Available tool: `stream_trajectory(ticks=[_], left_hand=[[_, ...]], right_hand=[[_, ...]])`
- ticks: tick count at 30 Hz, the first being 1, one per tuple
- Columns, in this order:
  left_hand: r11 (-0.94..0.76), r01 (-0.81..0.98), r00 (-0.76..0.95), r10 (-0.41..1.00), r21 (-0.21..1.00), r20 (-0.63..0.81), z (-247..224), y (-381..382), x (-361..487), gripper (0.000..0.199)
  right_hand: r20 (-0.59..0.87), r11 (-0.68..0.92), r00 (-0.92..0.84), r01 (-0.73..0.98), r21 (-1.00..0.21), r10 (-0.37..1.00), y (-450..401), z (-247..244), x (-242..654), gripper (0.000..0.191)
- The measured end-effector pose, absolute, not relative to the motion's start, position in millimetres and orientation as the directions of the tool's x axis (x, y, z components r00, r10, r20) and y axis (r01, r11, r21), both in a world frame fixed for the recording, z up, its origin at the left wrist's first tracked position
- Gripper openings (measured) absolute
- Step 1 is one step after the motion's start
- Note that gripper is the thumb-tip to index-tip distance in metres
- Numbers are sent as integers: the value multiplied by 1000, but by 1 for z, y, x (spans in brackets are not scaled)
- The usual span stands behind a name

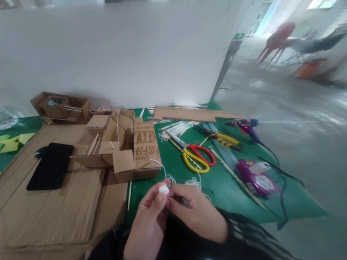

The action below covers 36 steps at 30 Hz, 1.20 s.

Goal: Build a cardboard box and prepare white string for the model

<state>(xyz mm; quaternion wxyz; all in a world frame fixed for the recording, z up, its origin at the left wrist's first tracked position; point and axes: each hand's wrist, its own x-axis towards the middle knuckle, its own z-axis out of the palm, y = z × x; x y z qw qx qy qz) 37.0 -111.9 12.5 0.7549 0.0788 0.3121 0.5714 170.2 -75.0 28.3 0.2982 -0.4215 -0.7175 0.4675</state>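
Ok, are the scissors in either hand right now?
No, the scissors lie on the green mat, apart from both hands pinching a small white ball.

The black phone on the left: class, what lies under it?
The black phone lies flat on a large brown cardboard sheet, which rests on the green mat. Whatever is directly beneath the phone is covered.

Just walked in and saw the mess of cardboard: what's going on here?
A person seated at a green table pinches a small white piece in the left hand, white string trailing from it. The right hand meets it, holding something dark. A cardboard model, scissors and a purple glue gun lie nearby.
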Motion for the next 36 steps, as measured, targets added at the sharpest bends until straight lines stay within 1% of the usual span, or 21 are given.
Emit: stream_trajectory(ticks=[2,4,8,10,14,17,19,21,29,36], left_hand=[[333,-804,158,919,493,-362,14,-112,37,25],[319,-782,159,933,536,-324,14,-112,38,28],[316,-694,150,942,647,-299,11,-114,37,25],[316,-608,132,945,728,-299,7,-114,35,24],[266,-359,83,964,895,-253,2,-113,30,22],[197,-213,9,980,957,-200,2,-111,29,22],[158,-171,-33,986,973,-165,2,-110,29,21],[139,-164,-56,987,977,-150,3,-109,30,21],[122,-208,-157,975,970,-157,0,-109,29,18],[127,-219,-98,984,967,-152,0,-109,30,20]], right_hand=[[21,194,-460,333,-923,888,-71,27,172,19],[3,176,-452,343,-923,892,-64,28,175,19],[-18,168,-446,375,-911,895,-52,35,183,17],[-26,174,-442,407,-897,897,-47,39,187,16],[-55,178,-453,457,-872,890,-43,46,190,15],[-70,180,-465,472,-863,883,-44,51,190,16],[-78,178,-466,480,-859,881,-46,54,188,17],[-77,181,-462,489,-853,883,-49,57,186,18],[-20,219,-441,484,-848,897,-60,65,184,20],[-23,209,-438,472,-856,898,-62,69,184,21]])
